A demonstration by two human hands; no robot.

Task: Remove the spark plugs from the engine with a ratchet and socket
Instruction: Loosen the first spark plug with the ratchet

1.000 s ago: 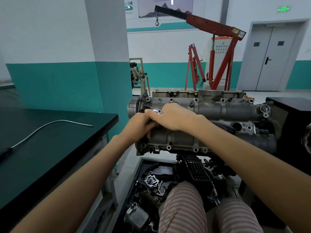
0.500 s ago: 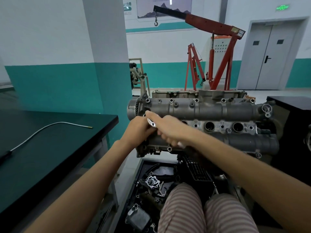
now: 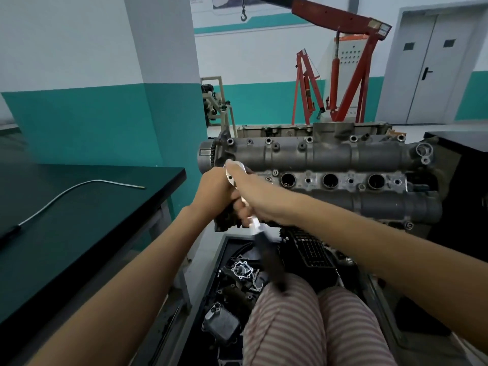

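1. Grey cast metal fills the middle of the room: the engine (image 3: pixel 330 165) sits on its stand with the cam cover facing the person, and three spark-plug wells (image 3: pixel 330 180) stand open in a row along its centre. A fourth, at the left end, is hidden under the hands; whether any plug is still seated in the open wells I cannot tell.
2. The ratchet (image 3: pixel 260 233) is at that left-end well, head up by the fingers, its dark handle blurred and pointing down toward the person's lap. The socket is out of sight under the hands.
3. The right hand (image 3: pixel 248 191) is wrapped round the ratchet near its head. The left hand (image 3: pixel 215 188) is curled close beside it at the well, seemingly steadying the head, though exactly what it grips is covered.
4. To do this step well, I'd say keep the socket square and fully down on the plug, press on the head with one hand, and swing the handle in short, even arcs.
5. The handle's sweep looks tight: the striped knees (image 3: pixel 303 313) and the engine's front edge sit right in its path.
6. Around: a dark workbench (image 3: pixel 87 220) to the left with a thin bent rod (image 3: pixel 79 187) on it, a tray of loose parts (image 3: pixel 237 276) below the engine, and a red engine hoist (image 3: pixel 340 67) behind, well apart.
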